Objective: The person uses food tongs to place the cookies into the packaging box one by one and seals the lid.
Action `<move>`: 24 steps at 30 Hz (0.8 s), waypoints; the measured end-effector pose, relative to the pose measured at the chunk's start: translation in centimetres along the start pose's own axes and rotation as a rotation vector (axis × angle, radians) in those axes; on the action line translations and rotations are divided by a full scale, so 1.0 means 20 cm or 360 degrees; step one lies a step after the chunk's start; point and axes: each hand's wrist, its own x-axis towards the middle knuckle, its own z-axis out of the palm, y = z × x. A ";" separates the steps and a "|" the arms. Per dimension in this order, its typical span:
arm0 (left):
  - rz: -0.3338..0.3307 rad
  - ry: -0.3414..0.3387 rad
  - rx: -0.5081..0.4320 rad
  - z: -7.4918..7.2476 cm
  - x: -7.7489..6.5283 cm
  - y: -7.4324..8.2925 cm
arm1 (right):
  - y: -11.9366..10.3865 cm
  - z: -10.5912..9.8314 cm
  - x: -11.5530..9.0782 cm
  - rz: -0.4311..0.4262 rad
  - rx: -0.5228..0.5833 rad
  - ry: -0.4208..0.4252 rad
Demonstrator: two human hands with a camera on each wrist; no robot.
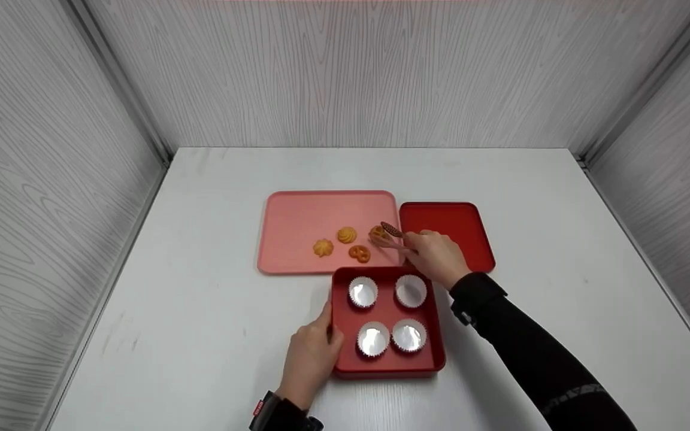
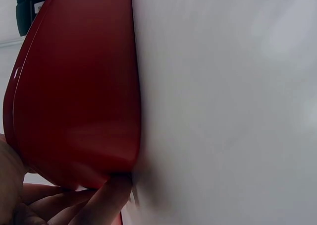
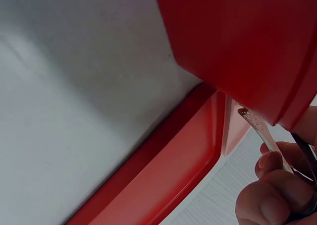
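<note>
My right hand (image 1: 438, 257) holds a pair of tongs (image 1: 392, 230) with a perforated tip, also seen in the right wrist view. Their spread tips lie on either side of a round brown biscuit (image 1: 377, 233) at the right of the pink tray (image 1: 297, 209); contact is too small to tell. With my left hand (image 1: 311, 356) I grip the left side of a deep red box (image 1: 386, 363), thumb by the rim and fingers along the outer wall. Inside that box stand several silver-white baking cups (image 1: 363, 293). In the left wrist view, fingers (image 2: 111, 197) touch the box's wall.
On the pink tray lie a swirl cookie (image 1: 347, 234), a star-shaped cookie (image 1: 323, 247) and a pretzel (image 1: 359, 253). A shallow red tray (image 1: 453, 221) sits right of it, partly behind my right hand. Wood-grain panels (image 1: 333, 78) enclose the white table (image 1: 201, 335).
</note>
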 end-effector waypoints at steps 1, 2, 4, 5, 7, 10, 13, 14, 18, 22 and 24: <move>-0.0003 -0.0003 0.0000 0.00 0.00 0.00 | 0.00 0.00 -0.01 -0.0008 0.0000 0.0011; 0.0000 0.0000 0.0001 0.00 0.00 0.00 | 0.00 0.00 -0.01 -0.0017 0.0000 0.0022; 0.0005 0.0006 0.0002 0.00 0.00 0.00 | 0.00 -0.01 -0.03 -0.0035 -0.0009 0.0047; 0.0009 0.0010 -0.0002 0.00 0.00 0.00 | 0.00 -0.02 -0.03 -0.0044 -0.0015 0.0061; 0.0029 0.0019 -0.0013 0.00 0.00 -0.01 | 0.00 -0.03 -0.05 -0.0072 -0.0038 0.0091; 0.0057 0.0031 -0.0021 0.00 0.00 -0.01 | 0.00 -0.05 -0.09 -0.0104 -0.0056 0.0134; 0.0070 0.0042 -0.0018 0.00 0.00 -0.01 | 0.00 -0.08 -0.15 -0.0150 -0.0051 0.0191; 0.0065 0.0041 -0.0017 0.00 0.00 -0.01 | 0.00 -0.09 -0.17 -0.0171 -0.0055 0.0214; 0.0052 0.0032 -0.0020 0.00 0.00 -0.01 | 0.01 -0.12 -0.26 -0.0246 -0.0079 0.0291; 0.0046 0.0020 -0.0023 0.00 0.00 -0.01 | 0.02 -0.15 -0.35 -0.0289 -0.0112 0.0332; 0.0038 0.0017 -0.0021 0.00 0.00 -0.01 | 0.02 -0.16 -0.39 -0.0306 -0.0127 0.0351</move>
